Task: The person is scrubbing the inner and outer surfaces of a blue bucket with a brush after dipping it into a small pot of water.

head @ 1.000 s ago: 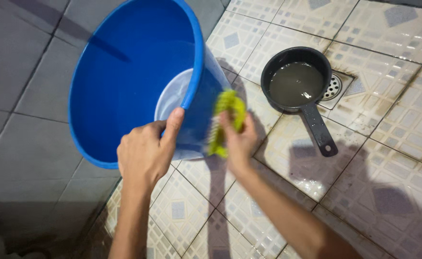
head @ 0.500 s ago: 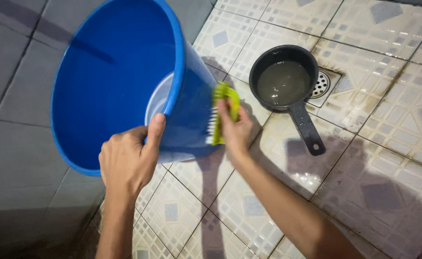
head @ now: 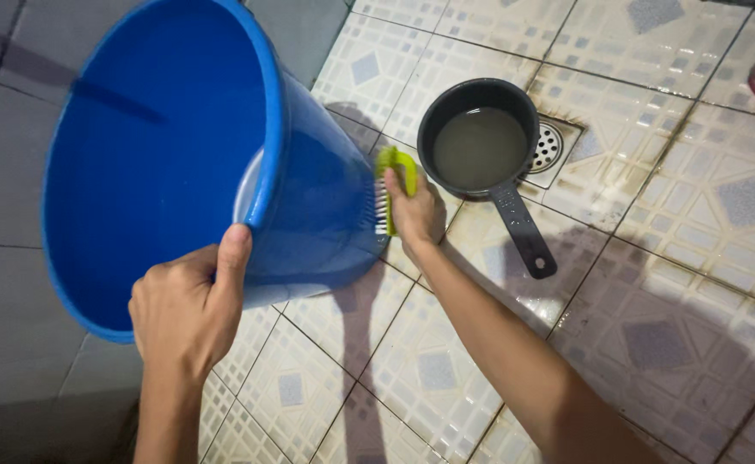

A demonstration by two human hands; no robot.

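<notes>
While the blue bucket [head: 171,146] is tilted on the tiled floor [head: 652,215], its base is hidden.
Its rim is gripped by the left hand [head: 184,309]; a green brush [head: 388,193], partly covered, is clasped against its side by the right hand [head: 416,215].

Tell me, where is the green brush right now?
In the head view, mid-frame, the green brush is in the right hand, bristles against the blue bucket's outer wall, just left of the black water scoop.
</notes>
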